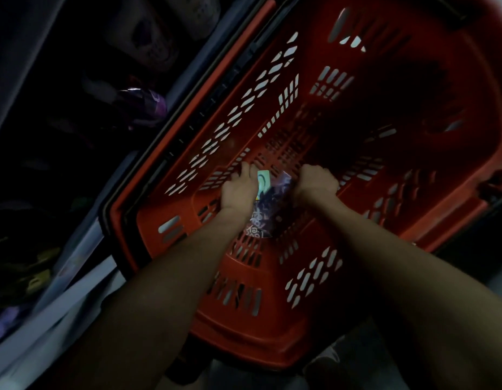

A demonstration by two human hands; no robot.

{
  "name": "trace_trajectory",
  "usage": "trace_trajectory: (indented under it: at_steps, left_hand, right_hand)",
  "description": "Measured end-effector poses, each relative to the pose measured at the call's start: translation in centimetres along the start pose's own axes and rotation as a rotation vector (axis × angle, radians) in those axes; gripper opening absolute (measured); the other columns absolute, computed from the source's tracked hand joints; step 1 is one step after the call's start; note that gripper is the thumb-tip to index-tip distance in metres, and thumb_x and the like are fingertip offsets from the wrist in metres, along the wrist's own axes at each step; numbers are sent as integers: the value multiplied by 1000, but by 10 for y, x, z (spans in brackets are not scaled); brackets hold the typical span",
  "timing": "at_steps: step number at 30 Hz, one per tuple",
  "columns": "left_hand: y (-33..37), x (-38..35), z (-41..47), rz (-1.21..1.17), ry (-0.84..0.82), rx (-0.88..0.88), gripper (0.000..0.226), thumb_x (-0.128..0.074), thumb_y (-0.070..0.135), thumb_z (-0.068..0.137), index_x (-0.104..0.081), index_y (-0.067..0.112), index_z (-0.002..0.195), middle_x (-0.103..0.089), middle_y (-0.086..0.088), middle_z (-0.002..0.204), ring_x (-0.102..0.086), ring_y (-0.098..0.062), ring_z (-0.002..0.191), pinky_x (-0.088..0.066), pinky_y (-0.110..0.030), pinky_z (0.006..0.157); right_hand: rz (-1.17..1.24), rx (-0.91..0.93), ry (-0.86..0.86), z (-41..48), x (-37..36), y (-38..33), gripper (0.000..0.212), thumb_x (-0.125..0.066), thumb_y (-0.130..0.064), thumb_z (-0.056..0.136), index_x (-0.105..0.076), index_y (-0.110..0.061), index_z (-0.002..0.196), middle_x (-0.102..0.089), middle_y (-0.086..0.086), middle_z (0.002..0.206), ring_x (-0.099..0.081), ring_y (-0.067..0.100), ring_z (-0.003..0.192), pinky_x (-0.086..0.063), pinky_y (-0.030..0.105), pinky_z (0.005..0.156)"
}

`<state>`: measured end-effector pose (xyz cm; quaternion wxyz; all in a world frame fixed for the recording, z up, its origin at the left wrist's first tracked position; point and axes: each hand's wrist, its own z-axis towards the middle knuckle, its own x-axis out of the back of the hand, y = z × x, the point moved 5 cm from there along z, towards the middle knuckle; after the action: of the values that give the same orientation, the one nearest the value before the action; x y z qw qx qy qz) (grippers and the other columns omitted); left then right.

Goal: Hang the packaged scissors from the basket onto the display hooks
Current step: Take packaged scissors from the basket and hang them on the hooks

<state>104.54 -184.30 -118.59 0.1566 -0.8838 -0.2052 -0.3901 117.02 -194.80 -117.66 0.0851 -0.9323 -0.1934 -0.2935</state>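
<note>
Left hand (pixel 240 190), right hand (pixel 316 184) gripped glossy purple scissors pack (pixel 269 201) in red slotted plastic basket (pixel 272 342); slick film risked slipping.

The single head-worn camera is looking steeply down into a red basket (pixel 430 66), hovering close above it, so the tilted basket is filling most of the frame. The left arm (pixel 159 277) and right arm (pixel 399 263) are entering from the bottom edge; a dim shelf (pixel 75 291) is running along the left.

Perforated red plastic basket (pixel 357 153); glossy film-wrapped packaged scissors (pixel 268 204).
</note>
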Motion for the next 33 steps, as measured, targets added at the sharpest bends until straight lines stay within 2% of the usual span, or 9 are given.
trace_trajectory:
  at_steps: [5, 10, 17, 19, 21, 24, 27, 30, 33]
  left_hand:
    - [3, 11, 2, 36, -13, -43, 69, -73, 4, 79, -39, 10, 139, -52, -9, 127, -70, -24, 94, -45, -33, 62]
    - [3, 25, 3, 69, 15, -74, 42, -52, 0, 94, -50, 9, 135, -54, -9, 129, -69, -27, 104, -47, -36, 70]
    - [0, 77, -63, 65, -67, -183, 21, -51, 17, 99, -66, 14, 113, -69, -10, 119, -67, -31, 112, -50, -36, 82]
    - [-9, 91, -92, -111, -90, -67, 24, -63, 28, 96, -64, 16, 116, -69, -11, 119, -67, -33, 111, -50, -36, 83]
    - [-19, 105, -121, -351, -120, 98, 39, -75, 41, 87, -65, 19, 117, -71, -10, 115, -68, -34, 108, -51, -37, 82]
    - [-26, 131, -168, -904, -81, 297, 40, -84, 36, 78, -73, 17, 111, -77, -8, 104, -72, -30, 98, -57, -36, 82]
    - [-27, 174, -222, -1293, -4, 412, 33, -80, 21, 86, -72, 7, 114, -75, -11, 109, -71, -27, 102, -53, -29, 87]
    - [-31, 227, -276, -1498, 92, 490, 32, -75, 22, 90, -69, 7, 117, -73, -11, 112, -69, -29, 106, -54, -40, 97]
    - [-26, 283, -328, -1692, 56, 522, 21, -78, 29, 86, -73, 16, 102, -76, -13, 104, -71, -32, 99, -58, -52, 92]
  right_hand:
    - [30, 18, -3, -14, 63, 15, 37, -72, -25, 87, -64, -13, 121, -65, 13, 125, -63, 34, 117, -51, 38, 87]
    - [46, 143, 114, -45, 106, 25, 43, -69, -32, 89, -58, -21, 129, -66, 12, 122, -62, 38, 113, -51, 42, 85]
    - [509, 51, 237, -135, 122, 49, 35, -46, -46, 100, -64, -23, 120, -70, 11, 116, -64, 36, 110, -47, 39, 85]
    - [687, 38, 293, -169, 127, 58, 36, -47, -45, 100, -68, -19, 115, -73, 9, 110, -66, 33, 105, -51, 40, 85]
    - [872, 11, 355, -208, 134, 70, 31, -56, -42, 95, -72, -16, 97, -75, 2, 89, -69, 21, 85, -54, 39, 76]
    - [1203, -22, 352, -270, 147, 84, 18, -72, -27, 91, -74, -13, 80, -69, -5, 70, -59, 5, 65, -48, 29, 61]
    - [1551, 0, 202, -342, 161, 90, 4, -73, -8, 91, -73, -11, 88, -71, -4, 72, -64, 5, 65, -56, 23, 62]
    - [1643, 16, 124, -407, 174, 103, 21, -71, 6, 89, -65, -10, 101, -74, 0, 79, -69, 9, 68, -62, 28, 71]
    - [1677, -2, 96, -467, 193, 122, 44, -72, 13, 83, -59, -9, 119, -75, 12, 97, -75, 18, 79, -62, 31, 70]
